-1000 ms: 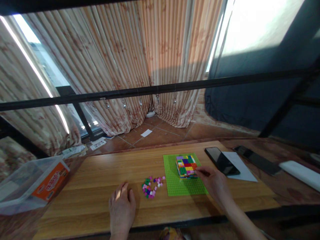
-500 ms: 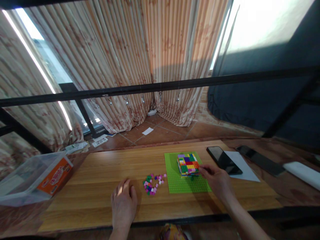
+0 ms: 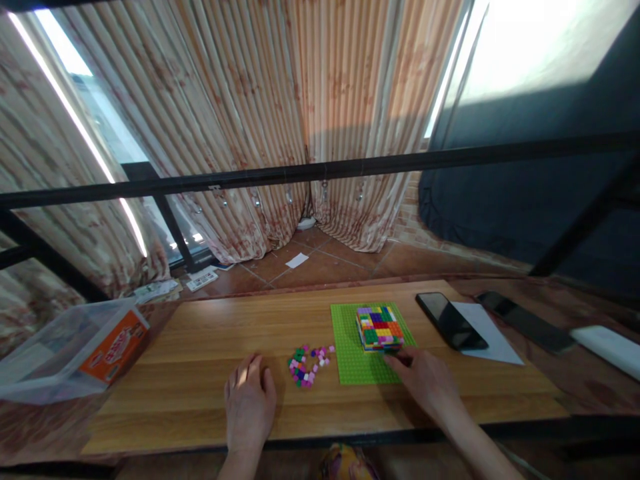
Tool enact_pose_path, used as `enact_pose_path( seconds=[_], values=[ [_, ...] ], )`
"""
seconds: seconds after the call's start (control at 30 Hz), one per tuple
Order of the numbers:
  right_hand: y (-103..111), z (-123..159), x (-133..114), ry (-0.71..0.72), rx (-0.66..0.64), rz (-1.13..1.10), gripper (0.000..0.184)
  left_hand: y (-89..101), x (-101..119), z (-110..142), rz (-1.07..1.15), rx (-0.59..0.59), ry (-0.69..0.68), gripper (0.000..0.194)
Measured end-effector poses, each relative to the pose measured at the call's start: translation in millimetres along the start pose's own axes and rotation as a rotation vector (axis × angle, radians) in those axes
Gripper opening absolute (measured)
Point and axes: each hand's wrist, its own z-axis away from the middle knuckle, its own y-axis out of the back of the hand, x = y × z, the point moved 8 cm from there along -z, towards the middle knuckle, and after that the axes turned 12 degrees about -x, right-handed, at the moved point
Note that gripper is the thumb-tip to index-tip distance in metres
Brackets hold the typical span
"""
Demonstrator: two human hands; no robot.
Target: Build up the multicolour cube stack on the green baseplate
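A multicoloured block of toy bricks [image 3: 380, 328] stands on a green baseplate [image 3: 361, 367] to the right of the table's middle. My right hand [image 3: 425, 377] is at the block's front right corner, low over the plate, with thumb and fingers drawn together. What lies between those fingertips is hidden or too small to name. My left hand [image 3: 250, 400] rests palm down on the wood, thumb apart from the fingers, holding nothing. Between it and the plate lies a loose cluster of small bricks [image 3: 303, 375], mostly pink, with some green, purple and white.
A black phone [image 3: 450, 320] lies partly on white paper [image 3: 493, 340] right of the plate. Farther right are another dark phone-like slab [image 3: 525, 321] and a white object [image 3: 607, 350]. At the left stands a clear plastic bin [image 3: 60, 347] with an orange label. A black bar [image 3: 280, 175] crosses beyond the table.
My right hand has come down from the block's right top edge to its front right corner near the plate. A green piece seen on the plate there is now covered. My left hand stays put.
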Motion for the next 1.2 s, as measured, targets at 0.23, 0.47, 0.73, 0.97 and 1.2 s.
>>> enact_pose_path(
  seconds=[0.23,0.47,0.73,0.97,1.2],
  values=[
    [-6.1,2.9,-16.9,-0.043,0.074,0.142,0.026,0.2,-0.7,0.1,-0.001,-0.014,0.007,0.032],
    [1.1,5.6,-8.0,0.042,0.069,-0.057,0.024,0.1,-0.4,1.1,0.005,-0.004,-0.004,0.031],
    [34.7,1.8,9.8,0.044,0.198,-0.361,0.028,-1.3,-1.5,-0.5,-0.003,-0.001,-0.006,0.032],
    [32.0,-3.2,1.3,0.135,0.25,-0.339,0.024,-1.0,-1.3,0.0,-0.008,0.011,-0.03,0.032],
    [16.5,-6.8,9.0,0.076,0.119,-0.196,0.021,-0.5,0.0,0.3,-0.005,0.012,-0.027,0.032]
  ],
)
